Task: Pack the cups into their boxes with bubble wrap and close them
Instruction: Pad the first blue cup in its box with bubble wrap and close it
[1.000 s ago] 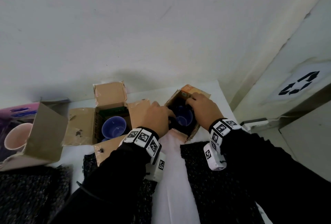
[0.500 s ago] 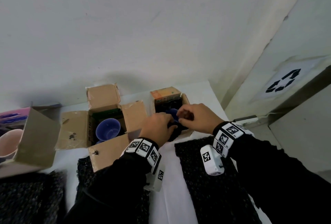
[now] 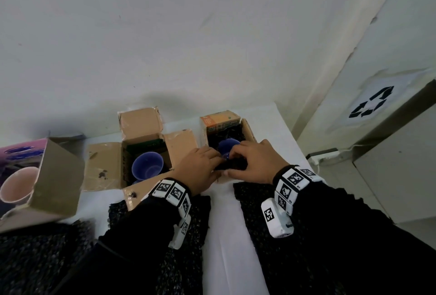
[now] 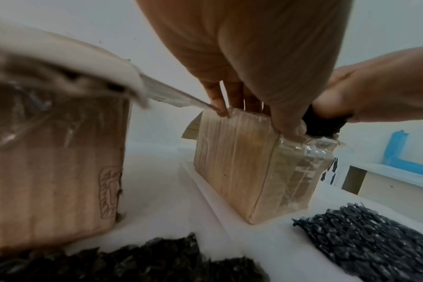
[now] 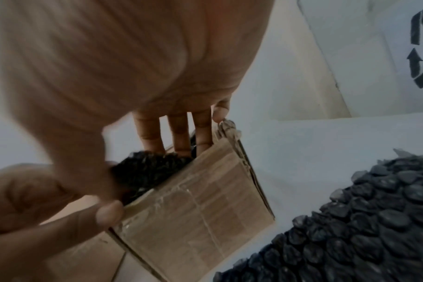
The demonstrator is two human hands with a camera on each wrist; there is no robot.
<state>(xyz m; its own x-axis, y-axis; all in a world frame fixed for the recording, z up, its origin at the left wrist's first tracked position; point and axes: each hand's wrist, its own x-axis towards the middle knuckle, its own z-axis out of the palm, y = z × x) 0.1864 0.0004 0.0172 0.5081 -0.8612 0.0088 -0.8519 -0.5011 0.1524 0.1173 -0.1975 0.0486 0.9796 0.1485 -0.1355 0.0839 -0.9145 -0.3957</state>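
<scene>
At the top of the small box, both hands meet. The left hand and the right hand each pinch a wad of black bubble wrap at the box's near edge. A blue cup sits inside this box. Left of it, an open box holds another blue cup. More black wrap sheets lie on the white table.

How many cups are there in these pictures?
3. A pink cup lies in the tipped box at far left, a blue cup stands in the open middle box, and another blue cup sits in the right box amid black wrap, partly behind the hands. More may be hidden.
</scene>
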